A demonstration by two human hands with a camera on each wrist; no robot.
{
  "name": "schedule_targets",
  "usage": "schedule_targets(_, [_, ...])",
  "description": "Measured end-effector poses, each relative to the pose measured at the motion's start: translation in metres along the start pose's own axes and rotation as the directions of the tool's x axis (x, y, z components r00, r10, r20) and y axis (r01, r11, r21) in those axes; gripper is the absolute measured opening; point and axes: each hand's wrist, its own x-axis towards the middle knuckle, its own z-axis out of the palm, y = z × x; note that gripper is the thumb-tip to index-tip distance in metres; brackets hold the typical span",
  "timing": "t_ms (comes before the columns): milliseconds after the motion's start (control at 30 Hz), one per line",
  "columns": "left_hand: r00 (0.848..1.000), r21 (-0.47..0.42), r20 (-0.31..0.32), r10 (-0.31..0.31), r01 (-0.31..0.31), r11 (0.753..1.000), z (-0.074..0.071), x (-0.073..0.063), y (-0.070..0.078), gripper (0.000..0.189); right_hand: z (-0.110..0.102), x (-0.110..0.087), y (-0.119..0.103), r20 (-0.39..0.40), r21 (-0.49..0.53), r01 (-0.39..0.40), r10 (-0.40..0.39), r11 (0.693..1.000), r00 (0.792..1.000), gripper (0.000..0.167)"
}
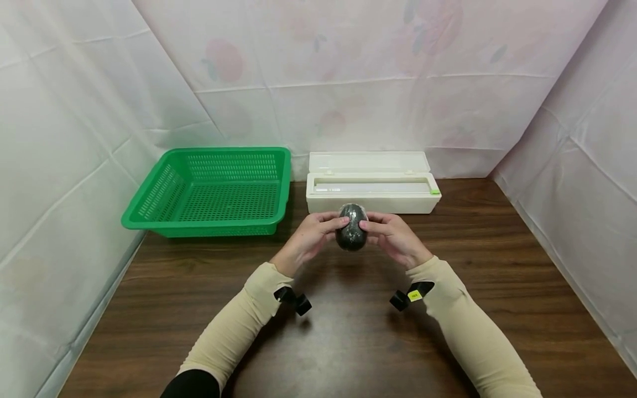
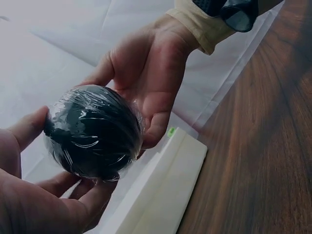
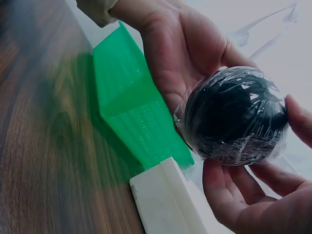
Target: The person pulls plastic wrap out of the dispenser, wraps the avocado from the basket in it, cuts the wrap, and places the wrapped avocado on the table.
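A dark, egg-shaped fruit that looks like an avocado (image 1: 351, 228) is held up above the table, wrapped in clear, wrinkled plastic film. My left hand (image 1: 311, 237) grips its left side, thumb on the near face and fingers behind and beneath. From the other side my right hand (image 1: 395, 237) holds it the same way. The left wrist view shows the glossy film stretched over the avocado (image 2: 92, 131), with my right hand (image 2: 151, 78) beyond it. In the right wrist view loose film edges stand out around the avocado (image 3: 234, 117).
Just behind the hands stands a white cling film dispenser (image 1: 373, 204), its clear lid (image 1: 368, 162) raised and a roll visible inside. A green plastic basket (image 1: 214, 228) sits at the back left of the brown wooden table (image 1: 348, 354). White cloth hangs around the table.
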Motion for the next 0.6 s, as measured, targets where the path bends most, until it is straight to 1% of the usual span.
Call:
schedule_targets(67, [1.000, 0.012, 0.004, 0.010, -0.010, 1.000, 0.0010, -0.0013, 0.0009, 0.040, -0.0001, -0.0016, -0.0014, 0.002, 0.011, 0.009, -0.009, 1.000, 1.000, 0.046])
schedule_targets(200, [1.000, 0.045, 0.018, 0.010, -0.011, 0.999, 0.0024, -0.0032, 0.0029, 0.041, -0.0003, -0.0030, -0.0024, -0.007, 0.043, 0.006, -0.005, 0.999, 1.000, 0.023])
schedule_targets(267, [0.999, 0.065, 0.029, 0.019, -0.021, 0.998, 0.0021, -0.0042, 0.0036, 0.044, -0.0006, -0.0035, -0.0023, -0.015, 0.051, -0.005, 0.006, 0.999, 1.000, 0.016])
schedule_targets(333, [0.999, 0.094, 0.036, 0.041, -0.045, 0.995, 0.0009, -0.0053, 0.0038, 0.047, -0.0012, -0.0036, -0.0021, -0.015, 0.046, -0.014, 0.015, 0.999, 1.000, 0.019])
schedule_targets(400, [0.996, 0.130, 0.038, 0.084, -0.088, 0.988, -0.0011, -0.0062, 0.0036, 0.050, -0.0015, -0.0039, -0.0018, -0.015, 0.028, -0.021, 0.022, 0.999, 1.000, 0.031])
schedule_targets(467, [0.989, 0.196, 0.046, 0.143, -0.149, 0.969, -0.0033, -0.0072, 0.0031, 0.052, -0.0017, -0.0042, -0.0014, -0.019, -0.001, -0.019, 0.019, 1.000, 1.000, 0.045])
schedule_targets(533, [0.976, 0.263, 0.060, 0.211, -0.219, 0.940, -0.0054, -0.0076, 0.0020, 0.052, -0.0015, -0.0044, -0.0007, -0.033, -0.028, -0.017, 0.016, 0.999, 0.999, 0.053])
schedule_targets(567, [0.966, 0.300, 0.074, 0.246, -0.257, 0.919, -0.0062, -0.0076, 0.0012, 0.052, -0.0012, -0.0047, -0.0005, -0.040, -0.038, -0.014, 0.013, 0.999, 0.999, 0.055])
schedule_targets(600, [0.955, 0.346, 0.089, 0.281, -0.295, 0.891, -0.0068, -0.0077, 0.0007, 0.051, -0.0009, -0.0048, -0.0001, -0.047, -0.049, -0.011, 0.008, 0.999, 0.999, 0.055])
